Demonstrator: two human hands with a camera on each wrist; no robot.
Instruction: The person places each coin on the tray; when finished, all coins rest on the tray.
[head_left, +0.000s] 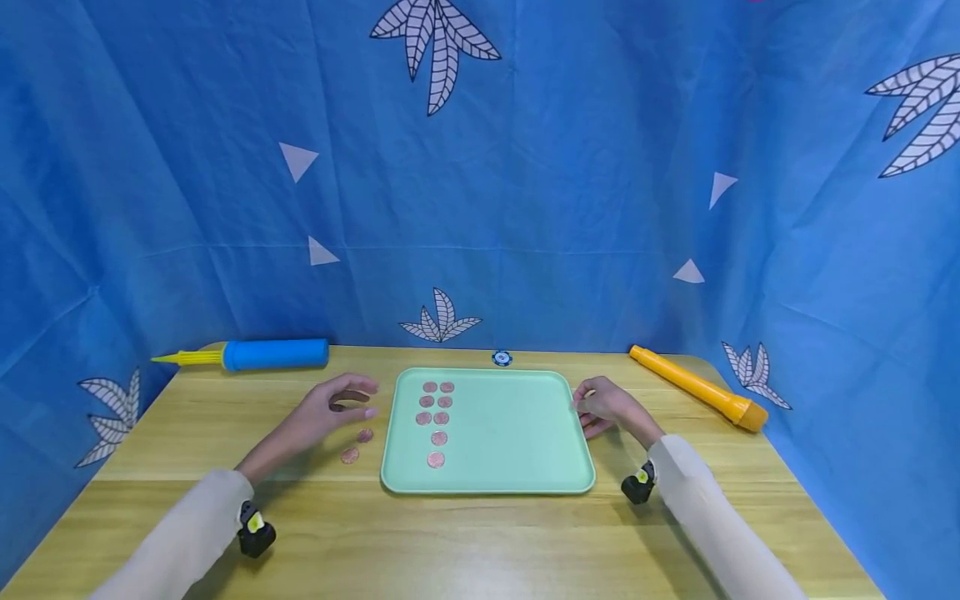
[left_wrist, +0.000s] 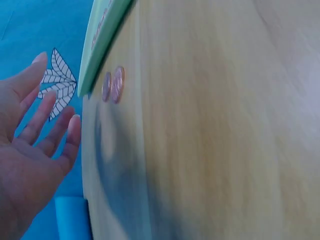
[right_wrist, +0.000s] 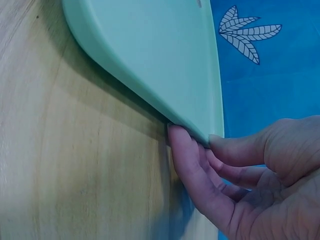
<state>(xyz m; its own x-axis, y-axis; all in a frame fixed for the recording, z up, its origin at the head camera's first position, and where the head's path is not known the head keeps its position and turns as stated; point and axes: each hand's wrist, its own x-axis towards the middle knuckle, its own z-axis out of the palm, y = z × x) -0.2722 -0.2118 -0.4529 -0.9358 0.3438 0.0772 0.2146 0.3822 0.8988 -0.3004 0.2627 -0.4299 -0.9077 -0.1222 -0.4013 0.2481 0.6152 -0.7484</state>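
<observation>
A mint green tray (head_left: 510, 433) lies on the wooden table, with several copper coins (head_left: 439, 437) in two short columns on its left part. Two more coins (head_left: 365, 435) lie on the table just left of the tray, also seen beside the tray's edge (left_wrist: 102, 47) as two coins (left_wrist: 115, 85) in the left wrist view. My left hand (head_left: 341, 404) hovers above those loose coins, fingers spread and holding nothing (left_wrist: 35, 145). My right hand (head_left: 600, 406) pinches the tray's right rim (right_wrist: 150, 50), fingers (right_wrist: 195, 165) curled beneath it and the thumb on top.
A blue balloon pump (head_left: 273, 354) with a yellow nozzle lies at the back left. At the back right an orange tube (head_left: 697, 387) lies aslant. A small blue chip (head_left: 502, 358) sits just behind the tray. Blue cloth hangs behind and at both sides.
</observation>
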